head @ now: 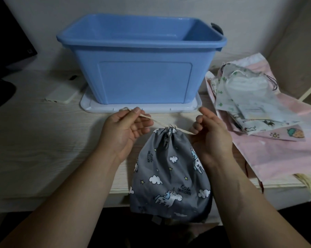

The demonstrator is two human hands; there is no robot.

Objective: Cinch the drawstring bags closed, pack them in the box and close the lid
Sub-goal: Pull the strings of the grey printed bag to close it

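1. While we hold its cord (157,122) taut to both sides, the bag (170,174) lies at the table's (44,136) near edge, mouth gathered shut, bottom hanging over the edge.
2. Our left hand (126,127): thumb and forefinger pinch the cord, other fingers loosely curled.
3. Our right hand (212,133): fingers curled round the cord's other end.
4. Far centre, the box (142,81) sits open, standing on its lid (90,106).
5. At right, other bags (254,97) lie piled.
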